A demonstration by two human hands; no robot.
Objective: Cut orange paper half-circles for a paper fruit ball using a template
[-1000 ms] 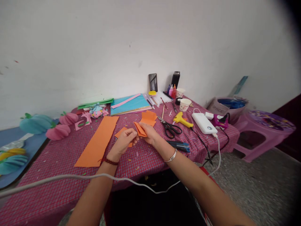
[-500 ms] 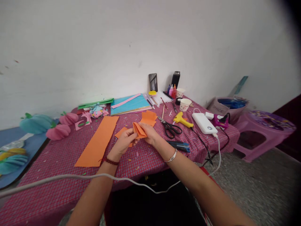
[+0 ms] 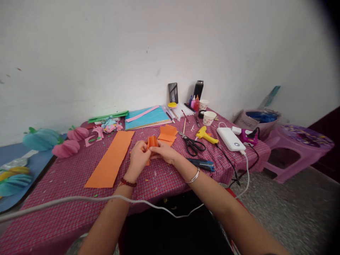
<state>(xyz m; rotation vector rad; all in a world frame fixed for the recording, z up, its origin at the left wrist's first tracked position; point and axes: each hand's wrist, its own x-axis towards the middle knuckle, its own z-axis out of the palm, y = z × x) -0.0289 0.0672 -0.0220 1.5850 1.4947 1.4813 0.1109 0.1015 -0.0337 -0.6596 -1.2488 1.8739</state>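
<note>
Both of my hands meet over the middle of the checked red tablecloth (image 3: 66, 198). My left hand (image 3: 138, 159) and my right hand (image 3: 164, 153) are closed on a small folded piece of orange paper (image 3: 152, 141), held upright between the fingertips. A long orange paper strip (image 3: 111, 158) lies flat to the left of my left hand. A small stack of orange paper pieces (image 3: 167, 134) lies just beyond my right hand. Black scissors (image 3: 191, 143) lie to the right of the hands.
A yellow glue gun (image 3: 205, 135), a white power bank (image 3: 230, 139), a dark stapler (image 3: 203, 164) and paper cups (image 3: 209, 117) lie on the right. Coloured paper sheets (image 3: 147, 117) sit at the back. Pink and teal paper shapes (image 3: 66, 148) lie left. A white cable (image 3: 79, 200) crosses my arms. A pink stool (image 3: 300, 148) stands right.
The orange piece has been folded up smaller and raised upright. My two hands have come closer together around it, the left one moving up and right.
</note>
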